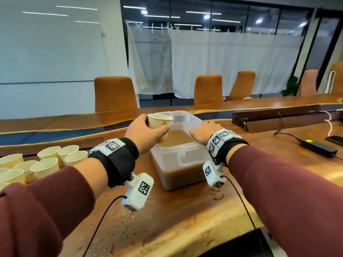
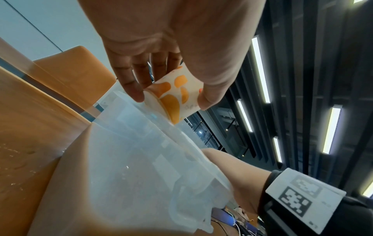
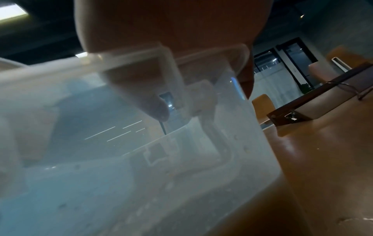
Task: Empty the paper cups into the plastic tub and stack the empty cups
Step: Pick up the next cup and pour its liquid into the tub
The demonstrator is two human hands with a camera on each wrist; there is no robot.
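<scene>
A clear plastic tub [image 1: 185,156] stands on the wooden table, part full of brown liquid [image 1: 178,138]. My left hand [image 1: 154,127] grips a white paper cup with orange print [image 1: 161,119] above the tub's left rim, mouth up and slightly tilted; I cannot see what is inside it. In the left wrist view the thumb and fingers pinch the cup [image 2: 181,95] over the tub [image 2: 131,159]. My right hand [image 1: 202,127] holds the tub's right rim. In the right wrist view its thumb shows through the tub wall [image 3: 121,175].
Several white paper cups [image 1: 44,166] stand in a cluster at the left on the table. A power adapter [image 1: 319,148] with cables and a phone [image 1: 336,140] lie at the right. A cable box [image 1: 278,117] sits behind. Wet drops [image 1: 217,195] spot the table.
</scene>
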